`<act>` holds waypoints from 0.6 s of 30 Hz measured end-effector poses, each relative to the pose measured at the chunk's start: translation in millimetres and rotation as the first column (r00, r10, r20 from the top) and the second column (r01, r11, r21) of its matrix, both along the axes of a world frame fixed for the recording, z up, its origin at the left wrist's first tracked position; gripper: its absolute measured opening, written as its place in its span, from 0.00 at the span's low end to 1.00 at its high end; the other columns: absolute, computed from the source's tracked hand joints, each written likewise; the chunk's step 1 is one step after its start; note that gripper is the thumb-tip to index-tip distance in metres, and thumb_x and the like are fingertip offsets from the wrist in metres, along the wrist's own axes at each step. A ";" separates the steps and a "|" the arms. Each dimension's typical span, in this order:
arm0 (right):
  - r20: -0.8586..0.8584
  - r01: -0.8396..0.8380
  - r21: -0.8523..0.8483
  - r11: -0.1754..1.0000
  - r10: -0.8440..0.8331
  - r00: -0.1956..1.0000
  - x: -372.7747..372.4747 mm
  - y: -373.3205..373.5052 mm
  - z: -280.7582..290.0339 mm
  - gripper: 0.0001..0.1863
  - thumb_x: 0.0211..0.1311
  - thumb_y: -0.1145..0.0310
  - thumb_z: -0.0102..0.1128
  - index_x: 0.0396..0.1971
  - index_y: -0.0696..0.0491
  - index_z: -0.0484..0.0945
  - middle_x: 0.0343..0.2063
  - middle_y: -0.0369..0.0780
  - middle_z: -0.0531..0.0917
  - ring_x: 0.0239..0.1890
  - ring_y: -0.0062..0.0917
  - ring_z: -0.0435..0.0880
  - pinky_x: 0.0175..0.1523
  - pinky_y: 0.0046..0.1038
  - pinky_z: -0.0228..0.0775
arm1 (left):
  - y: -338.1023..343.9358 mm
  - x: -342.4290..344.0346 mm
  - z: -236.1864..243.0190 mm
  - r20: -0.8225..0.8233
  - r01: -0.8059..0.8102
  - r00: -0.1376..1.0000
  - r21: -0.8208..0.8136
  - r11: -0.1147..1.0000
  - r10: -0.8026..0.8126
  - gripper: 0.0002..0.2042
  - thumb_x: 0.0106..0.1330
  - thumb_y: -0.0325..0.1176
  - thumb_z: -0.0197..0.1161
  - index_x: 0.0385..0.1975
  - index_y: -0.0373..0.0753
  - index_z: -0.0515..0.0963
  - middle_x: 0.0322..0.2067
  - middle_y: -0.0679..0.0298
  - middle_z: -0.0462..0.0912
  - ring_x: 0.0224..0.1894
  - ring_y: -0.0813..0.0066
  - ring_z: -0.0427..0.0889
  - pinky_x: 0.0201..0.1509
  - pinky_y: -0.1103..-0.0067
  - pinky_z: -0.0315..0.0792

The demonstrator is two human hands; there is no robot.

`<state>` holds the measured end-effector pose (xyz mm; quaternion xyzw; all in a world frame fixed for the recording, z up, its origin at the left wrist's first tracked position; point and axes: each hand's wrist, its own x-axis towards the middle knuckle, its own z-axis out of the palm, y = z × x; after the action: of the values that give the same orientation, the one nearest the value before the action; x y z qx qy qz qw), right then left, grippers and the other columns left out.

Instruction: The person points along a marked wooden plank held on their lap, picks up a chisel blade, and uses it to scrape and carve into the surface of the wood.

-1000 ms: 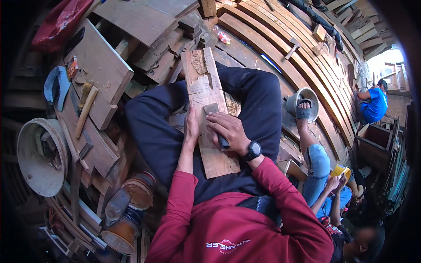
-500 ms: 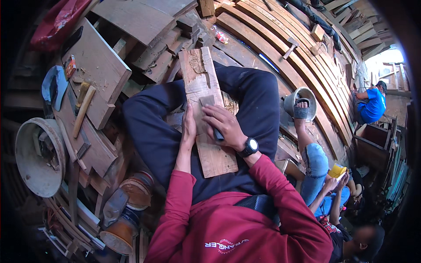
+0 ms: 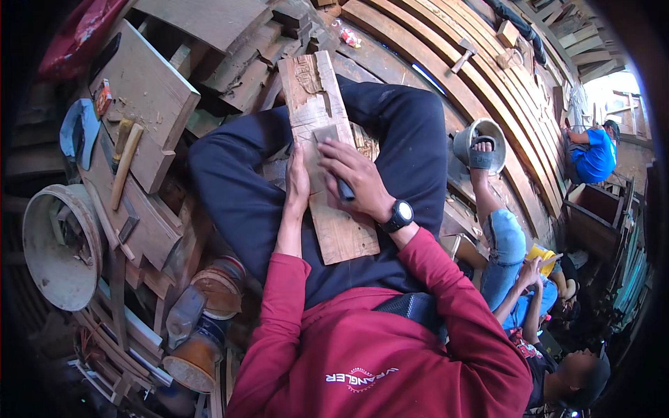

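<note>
Board [image 3: 313, 115] slants over the person's bent legs [image 3: 237, 164], near end by the belly, far end out between the knees. The legs likely prop it up like a little table. The left hand [image 3: 298, 177] lies along its left edge, perhaps to stop it slipping; whether those fingers curl underneath cannot be told. The right hand [image 3: 357, 182] is wrapped around the dark handle of a flat-bladed scraper [image 3: 325, 133], fingers reaching toward the blade, maybe to press it flat. No hand covers the far part, so the blade seems to have room that way. A co-worker's knee [image 3: 503, 233] is near the right elbow.
</note>
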<state>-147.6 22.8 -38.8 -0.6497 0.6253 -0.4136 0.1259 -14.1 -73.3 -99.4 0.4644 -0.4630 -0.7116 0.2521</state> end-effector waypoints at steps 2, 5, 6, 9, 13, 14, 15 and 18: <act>-0.001 0.026 -0.003 1.000 -0.026 1.000 -1.0 -2.9 -4.4 0.16 0.49 0.74 0.64 0.41 0.56 0.81 0.53 0.46 0.83 0.61 0.39 0.79 0.62 0.39 0.74 | 0.7 0.8 3.3 -0.030 0.024 0.999 0.053 0.998 -0.023 0.29 0.82 0.50 0.38 0.66 0.30 0.68 0.64 0.54 0.73 0.65 0.68 0.71 0.70 0.74 0.62; 0.019 0.042 -0.036 0.998 -0.041 0.999 -1.6 4.5 -6.8 0.14 0.50 0.74 0.63 0.39 0.55 0.82 0.50 0.44 0.84 0.58 0.39 0.81 0.60 0.38 0.76 | -0.8 0.7 1.5 -0.044 0.031 0.999 0.066 0.997 -0.028 0.29 0.81 0.51 0.39 0.66 0.31 0.68 0.65 0.56 0.72 0.65 0.70 0.70 0.70 0.74 0.62; 0.017 0.031 -0.048 0.998 -0.031 0.999 -1.8 8.7 -5.8 0.13 0.50 0.74 0.64 0.39 0.54 0.83 0.50 0.43 0.85 0.58 0.38 0.82 0.58 0.37 0.77 | 1.5 -0.2 -0.8 -0.048 -0.004 0.999 0.112 0.994 0.010 0.29 0.81 0.51 0.39 0.66 0.31 0.69 0.64 0.56 0.73 0.64 0.69 0.71 0.69 0.74 0.63; 0.027 0.026 -0.034 0.999 -0.025 0.999 2.7 1.9 -0.6 0.13 0.51 0.73 0.64 0.39 0.54 0.83 0.50 0.42 0.86 0.57 0.38 0.84 0.59 0.39 0.75 | -3.0 6.9 -18.9 -0.052 0.002 0.999 0.087 0.996 0.003 0.29 0.81 0.51 0.39 0.65 0.31 0.70 0.62 0.56 0.74 0.63 0.69 0.73 0.68 0.74 0.64; -0.071 0.017 -0.006 1.000 -0.017 0.997 -1.0 0.5 -2.0 0.15 0.49 0.74 0.64 0.41 0.54 0.83 0.51 0.41 0.85 0.58 0.38 0.82 0.67 0.47 0.66 | -3.3 9.6 -34.6 -0.001 -0.002 1.000 0.058 0.998 0.002 0.30 0.82 0.50 0.36 0.66 0.28 0.68 0.65 0.51 0.72 0.66 0.65 0.71 0.71 0.74 0.60; -0.061 -0.016 -0.027 0.999 0.014 0.998 -2.2 7.4 -9.8 0.17 0.49 0.74 0.64 0.43 0.53 0.82 0.54 0.42 0.83 0.61 0.37 0.79 0.67 0.46 0.66 | -2.4 9.8 -30.0 -0.048 0.027 0.999 0.112 0.993 -0.022 0.30 0.82 0.50 0.37 0.67 0.28 0.67 0.66 0.51 0.71 0.67 0.65 0.69 0.72 0.74 0.59; -0.050 -0.052 -0.048 0.998 0.049 0.998 -1.8 10.7 -11.5 0.20 0.49 0.74 0.65 0.46 0.53 0.81 0.57 0.43 0.81 0.64 0.37 0.76 0.68 0.45 0.65 | -0.5 7.4 -24.4 -0.050 0.028 0.999 0.109 0.994 -0.023 0.30 0.82 0.50 0.37 0.67 0.28 0.67 0.66 0.51 0.71 0.67 0.65 0.69 0.72 0.74 0.59; -0.029 -0.034 0.012 0.999 0.034 0.999 -2.1 4.9 -5.4 0.18 0.50 0.73 0.65 0.44 0.53 0.82 0.55 0.43 0.82 0.63 0.36 0.78 0.67 0.43 0.66 | -1.0 7.5 -21.8 -0.016 0.005 1.000 0.081 0.997 -0.003 0.30 0.82 0.50 0.37 0.67 0.28 0.67 0.66 0.51 0.71 0.67 0.65 0.69 0.72 0.74 0.59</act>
<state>-149.7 27.7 -44.2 -0.6654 0.6183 -0.3984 0.1274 -6.6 -74.2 -121.2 0.4675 -0.4327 -0.7340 0.2355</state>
